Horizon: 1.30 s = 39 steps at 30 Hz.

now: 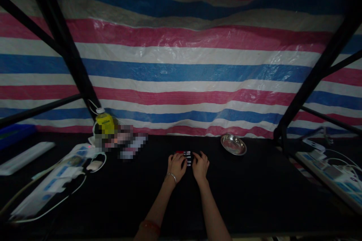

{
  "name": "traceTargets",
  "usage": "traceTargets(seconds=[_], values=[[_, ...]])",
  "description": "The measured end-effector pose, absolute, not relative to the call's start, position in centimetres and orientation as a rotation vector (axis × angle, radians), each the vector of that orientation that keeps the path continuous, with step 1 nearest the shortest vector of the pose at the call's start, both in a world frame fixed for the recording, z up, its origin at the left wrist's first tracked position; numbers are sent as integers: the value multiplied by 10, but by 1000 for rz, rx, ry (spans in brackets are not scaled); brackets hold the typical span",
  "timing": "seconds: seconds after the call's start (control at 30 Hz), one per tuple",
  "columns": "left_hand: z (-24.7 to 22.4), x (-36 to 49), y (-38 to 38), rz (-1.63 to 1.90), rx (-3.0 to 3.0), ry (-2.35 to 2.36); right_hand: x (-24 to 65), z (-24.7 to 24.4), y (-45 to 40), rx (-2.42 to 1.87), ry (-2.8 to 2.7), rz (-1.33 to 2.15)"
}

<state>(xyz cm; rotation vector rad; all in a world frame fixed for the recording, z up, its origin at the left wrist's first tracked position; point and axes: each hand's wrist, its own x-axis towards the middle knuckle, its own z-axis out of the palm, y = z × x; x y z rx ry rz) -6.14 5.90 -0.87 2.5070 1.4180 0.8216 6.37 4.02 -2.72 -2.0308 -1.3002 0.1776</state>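
Several small tubes with red bodies and silvery ends (pixel 187 153) lie side by side on the black table (pixel 127 196), between my two hands. My left hand (pixel 177 166), with a bracelet at the wrist, rests over their left part, fingers bent, and hides much of them. Whether it grips any of them cannot be made out. Just right of the silvery ends is my right hand (pixel 200 165), its fingers apart and curved toward them, holding nothing that shows.
A round metal dish (pixel 233 144) sits at the back right. A yellow bottle (pixel 105 122) and blurred items stand back left. Power strips with cables lie at far left (pixel 53 180) and far right (pixel 336 177). Black frame posts slant on both sides before a striped sheet (pixel 186 71).
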Motion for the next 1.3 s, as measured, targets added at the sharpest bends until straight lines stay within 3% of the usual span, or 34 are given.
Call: traceTargets(seconds=[1.3], values=[[-11, -62, 59, 941, 2500, 1442, 65, -32, 42, -1899, -1412, 186]])
